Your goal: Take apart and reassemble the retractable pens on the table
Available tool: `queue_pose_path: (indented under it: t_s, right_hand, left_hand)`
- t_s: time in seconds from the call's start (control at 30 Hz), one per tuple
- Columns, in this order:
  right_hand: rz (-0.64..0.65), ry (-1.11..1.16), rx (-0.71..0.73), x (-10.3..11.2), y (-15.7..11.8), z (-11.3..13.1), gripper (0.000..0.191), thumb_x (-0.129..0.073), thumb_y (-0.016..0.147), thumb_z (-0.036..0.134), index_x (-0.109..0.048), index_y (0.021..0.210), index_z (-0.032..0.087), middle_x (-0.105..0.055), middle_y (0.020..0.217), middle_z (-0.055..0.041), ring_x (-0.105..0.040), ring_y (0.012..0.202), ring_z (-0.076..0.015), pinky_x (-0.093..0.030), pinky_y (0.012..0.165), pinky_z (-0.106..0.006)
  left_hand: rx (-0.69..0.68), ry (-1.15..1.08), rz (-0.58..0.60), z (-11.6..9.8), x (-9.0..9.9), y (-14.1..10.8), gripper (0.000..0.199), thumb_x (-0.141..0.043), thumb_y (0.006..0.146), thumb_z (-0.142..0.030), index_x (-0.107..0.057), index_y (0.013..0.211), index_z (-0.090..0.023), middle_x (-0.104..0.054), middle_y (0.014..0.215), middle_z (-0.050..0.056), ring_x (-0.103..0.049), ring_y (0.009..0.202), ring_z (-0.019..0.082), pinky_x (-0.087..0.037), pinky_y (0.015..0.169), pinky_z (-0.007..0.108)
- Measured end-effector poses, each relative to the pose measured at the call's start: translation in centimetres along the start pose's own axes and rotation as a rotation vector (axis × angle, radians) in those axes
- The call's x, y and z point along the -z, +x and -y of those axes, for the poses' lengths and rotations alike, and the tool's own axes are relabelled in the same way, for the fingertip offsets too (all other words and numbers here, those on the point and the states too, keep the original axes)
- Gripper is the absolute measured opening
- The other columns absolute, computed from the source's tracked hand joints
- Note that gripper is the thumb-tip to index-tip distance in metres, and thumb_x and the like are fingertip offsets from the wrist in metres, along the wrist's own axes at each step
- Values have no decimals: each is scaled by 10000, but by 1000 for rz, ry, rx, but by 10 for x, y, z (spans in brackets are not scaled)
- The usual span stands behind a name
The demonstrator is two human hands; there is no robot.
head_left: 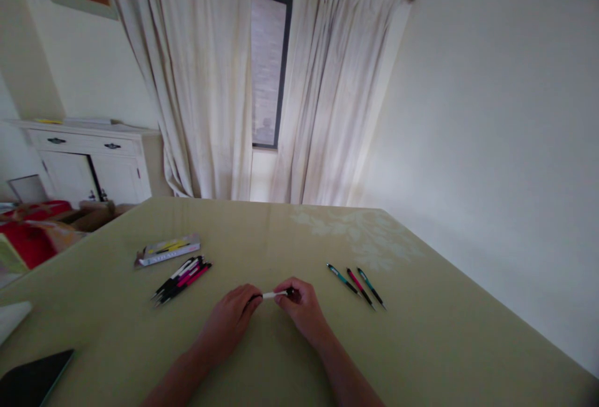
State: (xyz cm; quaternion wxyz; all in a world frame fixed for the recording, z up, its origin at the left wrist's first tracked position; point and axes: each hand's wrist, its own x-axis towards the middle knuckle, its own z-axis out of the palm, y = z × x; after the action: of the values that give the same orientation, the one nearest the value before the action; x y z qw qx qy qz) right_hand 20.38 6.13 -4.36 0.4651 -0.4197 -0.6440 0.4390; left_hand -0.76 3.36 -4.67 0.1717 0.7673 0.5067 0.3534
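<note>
A white pen with black ends (269,295) is held level between my two hands, near the middle of the table. My left hand (233,316) is closed on its left end, and my right hand (303,307) pinches its right end. To the left lies a bunch of several pens (182,279), white, purple and pink with black parts. Behind the bunch rests a pen box (169,250) with yellow on its top. On the right, a teal pen (343,279), a pink pen (360,287) and another teal pen (371,287) lie side by side, slanted.
The pale green table (262,238) stretches out in front of me. A dark flat object (35,379) and a white object (13,319) lie at its near left. Beyond the left edge are a red bag (30,241) and a white cabinet (116,166). Curtains hang behind.
</note>
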Motion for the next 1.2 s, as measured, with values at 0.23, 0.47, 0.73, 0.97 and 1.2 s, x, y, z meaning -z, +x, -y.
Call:
queue_pose_path:
  t_s: [0.23, 0.47, 0.73, 0.97, 1.2]
  right_hand:
    - [-9, -39, 76, 1, -1, 2, 81, -716, 782, 203, -762, 848, 201, -701, 810, -26, -659, 804, -190, -529, 772, -292]
    - [-5, -1, 145, 4, 2, 7, 36, -727, 804, 211, -762, 806, 201, -733, 837, -48, -699, 829, -200, -564, 789, -301]
    - [-76, -312, 161, 18, 1, 12, 102, -713, 781, 138, -767, 821, 214, -739, 862, -41, -667, 881, -208, -494, 869, -332]
    - [22, -276, 22, 23, 3, 8, 171, -635, 740, 74, -717, 830, 194, -722, 801, -24, -669, 796, -192, -494, 754, -289]
    - [-287, -465, -66, 38, 12, -10, 80, -669, 765, 134, -654, 768, 212, -709, 767, -35, -642, 732, -202, -457, 696, -300]
  left_hand:
    - [7, 53, 40, 4, -2, -1, 350, -385, 1053, -393, -661, 908, -233, -716, 885, 43, -644, 846, 232, -477, 816, 360]
    - [30, 87, 54, 5, -1, -1, 381, -360, 1047, -401, -656, 870, -238, -687, 758, 20, -630, 749, 226, -472, 774, 361]
    - [1, 60, 30, 10, 1, 0, 343, -407, 1027, -364, -707, 1169, -277, -745, 1082, 67, -660, 1000, 260, -488, 940, 418]
    - [25, 131, 37, 15, 2, -3, 341, -374, 1018, -276, -705, 1100, -269, -734, 1077, 58, -660, 1008, 258, -478, 941, 438]
    - [36, 122, 17, 13, 4, -3, 281, -382, 1024, -292, -650, 1096, -248, -721, 1078, 67, -649, 1015, 261, -472, 945, 448]
